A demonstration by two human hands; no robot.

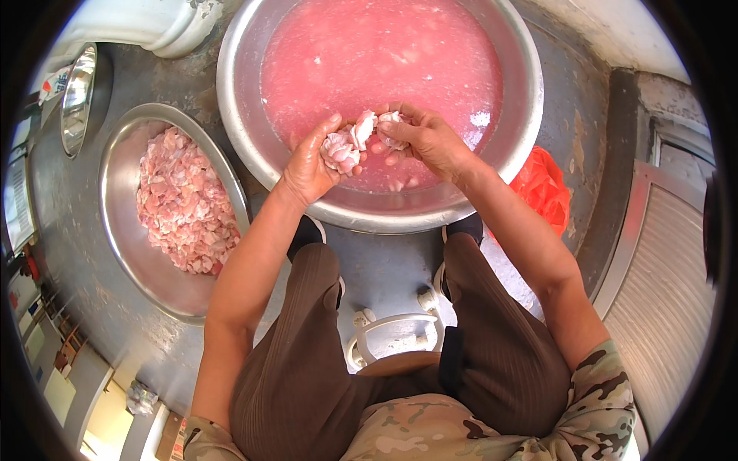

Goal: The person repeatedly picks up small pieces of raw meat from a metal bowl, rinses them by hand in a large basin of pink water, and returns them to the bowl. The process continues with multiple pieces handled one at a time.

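Above the near side of a big metal basin, my two hands hold pale pink pieces of raw meat. My left hand cups several of the raw meat pieces, its fingers curled up around them. Close beside it, my right hand pinches another raw meat piece between thumb and fingers. Cloudy pink water fills much of the basin, with pale bits showing at its surface. How many pieces lie under the water is hidden.
To the left, a metal bowl holds a heap of cut raw meat. A smaller shiny bowl stands behind it. A red plastic bag lies right of the basin. Between my legs is a wheeled stool.
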